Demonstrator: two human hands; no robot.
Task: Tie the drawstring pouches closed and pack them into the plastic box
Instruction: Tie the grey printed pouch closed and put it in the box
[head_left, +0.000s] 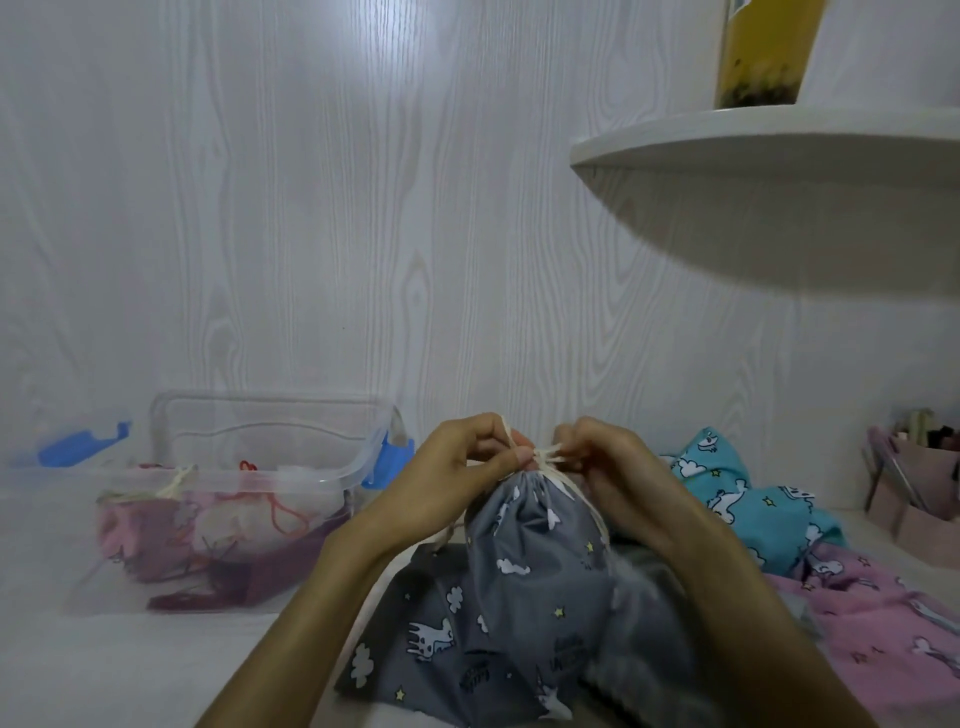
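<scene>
I see the pouch (524, 582) dead centre before me, both hands at its cord (545, 460). The box (249, 499) sits to its left (pouches already inside), loose pouches (753, 499) lie right, a shelf (779, 171) above them.

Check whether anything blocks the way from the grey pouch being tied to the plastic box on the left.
Nothing visible does. Both the left hand and right hand pinch the cord at the grey pouch's neck. The plastic box is open-topped, with bare table between them. It already holds tied pouches, but room remains above them.
</scene>
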